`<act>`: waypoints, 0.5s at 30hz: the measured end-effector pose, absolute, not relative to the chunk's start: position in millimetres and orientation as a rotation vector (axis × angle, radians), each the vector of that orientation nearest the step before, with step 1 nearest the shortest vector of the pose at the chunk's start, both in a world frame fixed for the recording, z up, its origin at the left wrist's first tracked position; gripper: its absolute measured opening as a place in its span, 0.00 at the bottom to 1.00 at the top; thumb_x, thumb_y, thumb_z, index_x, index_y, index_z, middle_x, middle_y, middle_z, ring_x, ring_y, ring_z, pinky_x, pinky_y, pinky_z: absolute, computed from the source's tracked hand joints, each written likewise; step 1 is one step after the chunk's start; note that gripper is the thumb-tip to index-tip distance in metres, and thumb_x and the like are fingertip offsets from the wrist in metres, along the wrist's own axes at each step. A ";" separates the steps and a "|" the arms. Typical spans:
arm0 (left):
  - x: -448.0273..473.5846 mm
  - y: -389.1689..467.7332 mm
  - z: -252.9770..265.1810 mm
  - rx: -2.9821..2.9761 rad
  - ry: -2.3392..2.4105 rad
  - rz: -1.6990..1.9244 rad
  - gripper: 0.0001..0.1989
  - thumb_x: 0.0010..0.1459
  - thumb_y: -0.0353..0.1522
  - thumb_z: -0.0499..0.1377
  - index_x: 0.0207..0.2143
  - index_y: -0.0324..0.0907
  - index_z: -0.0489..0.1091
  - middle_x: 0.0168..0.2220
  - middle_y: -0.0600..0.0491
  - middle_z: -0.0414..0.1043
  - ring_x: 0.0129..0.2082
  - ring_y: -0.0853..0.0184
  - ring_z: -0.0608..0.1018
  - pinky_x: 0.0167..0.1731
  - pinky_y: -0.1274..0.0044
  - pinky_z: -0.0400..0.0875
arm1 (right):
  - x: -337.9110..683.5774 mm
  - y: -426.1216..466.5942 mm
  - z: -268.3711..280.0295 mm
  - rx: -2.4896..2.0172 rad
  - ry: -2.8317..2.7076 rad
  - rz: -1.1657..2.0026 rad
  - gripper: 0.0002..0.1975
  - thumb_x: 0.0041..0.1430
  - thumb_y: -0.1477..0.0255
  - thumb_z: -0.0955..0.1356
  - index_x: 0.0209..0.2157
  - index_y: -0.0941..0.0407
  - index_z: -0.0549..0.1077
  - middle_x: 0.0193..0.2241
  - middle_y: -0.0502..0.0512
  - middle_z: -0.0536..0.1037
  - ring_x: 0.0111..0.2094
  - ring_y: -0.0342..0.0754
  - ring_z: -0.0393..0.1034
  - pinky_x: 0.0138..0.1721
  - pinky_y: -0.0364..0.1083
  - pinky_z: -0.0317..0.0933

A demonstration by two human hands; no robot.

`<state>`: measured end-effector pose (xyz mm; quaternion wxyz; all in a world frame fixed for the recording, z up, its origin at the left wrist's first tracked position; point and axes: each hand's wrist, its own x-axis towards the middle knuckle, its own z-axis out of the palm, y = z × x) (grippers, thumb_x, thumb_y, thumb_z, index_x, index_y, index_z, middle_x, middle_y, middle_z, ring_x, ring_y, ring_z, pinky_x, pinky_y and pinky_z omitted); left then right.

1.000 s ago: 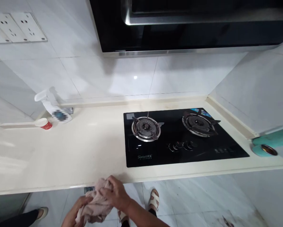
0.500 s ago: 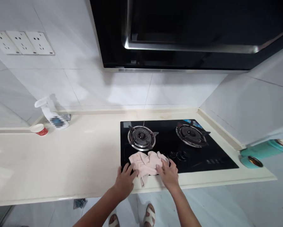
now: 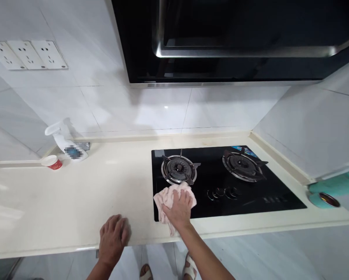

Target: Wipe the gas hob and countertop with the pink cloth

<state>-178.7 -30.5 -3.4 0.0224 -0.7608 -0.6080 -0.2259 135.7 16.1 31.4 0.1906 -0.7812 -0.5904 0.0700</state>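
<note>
My right hand (image 3: 178, 210) presses on a pale pink cloth (image 3: 162, 198), its fingers bent over the fabric. The cloth lies bunched on the front left of the black glass gas stove (image 3: 203, 206), just in front of the left burner (image 3: 179, 168). One corner of it hangs over the stove's front edge onto the countertop. Left of the stove, my left hand (image 3: 113, 237) rests on the cream countertop (image 3: 83, 202) near its front edge, holding nothing, with the fingers loosely bent.
The right burner (image 3: 242, 165) and control knobs (image 3: 222, 193) are on the stove. At the back left stand a white spray bottle (image 3: 65, 144) and a red and white paper cup (image 3: 53, 162). A teal flask (image 3: 336, 184) and teal cup (image 3: 323, 200) are at the right. A range hood (image 3: 221, 70) overhangs.
My left hand has let go of the cloth and moved left onto the countertop. My right hand has shifted left, and the cloth is now bunched more tightly under it.
</note>
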 end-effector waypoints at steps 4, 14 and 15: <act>-172.7 -30.2 0.0 -2.423 -1.905 -0.763 0.17 0.66 0.40 0.52 0.50 0.46 0.74 0.52 0.47 0.75 0.55 0.57 0.73 0.54 0.63 0.67 | 78.6 -4.6 27.6 -1.782 -1.882 0.246 0.24 0.53 0.64 0.71 0.52 0.56 0.74 0.58 0.67 0.71 0.63 0.66 0.57 0.65 0.64 0.46; -191.9 -35.0 11.9 -2.277 -2.173 -1.428 0.21 0.65 0.48 0.50 0.48 0.44 0.71 0.46 0.47 0.75 0.50 0.58 0.76 0.53 0.61 0.72 | 79.2 -84.5 54.0 -1.177 -1.317 1.245 0.27 0.56 0.64 0.62 0.57 0.52 0.67 0.51 0.57 0.77 0.49 0.53 0.75 0.48 0.52 0.69; -191.5 -40.2 14.7 -2.253 -2.230 -1.463 0.22 0.64 0.49 0.51 0.48 0.44 0.71 0.47 0.47 0.75 0.50 0.58 0.76 0.53 0.61 0.73 | 98.6 -84.0 58.3 -1.216 -1.184 1.308 0.27 0.57 0.63 0.61 0.57 0.54 0.67 0.50 0.59 0.78 0.48 0.54 0.75 0.47 0.52 0.70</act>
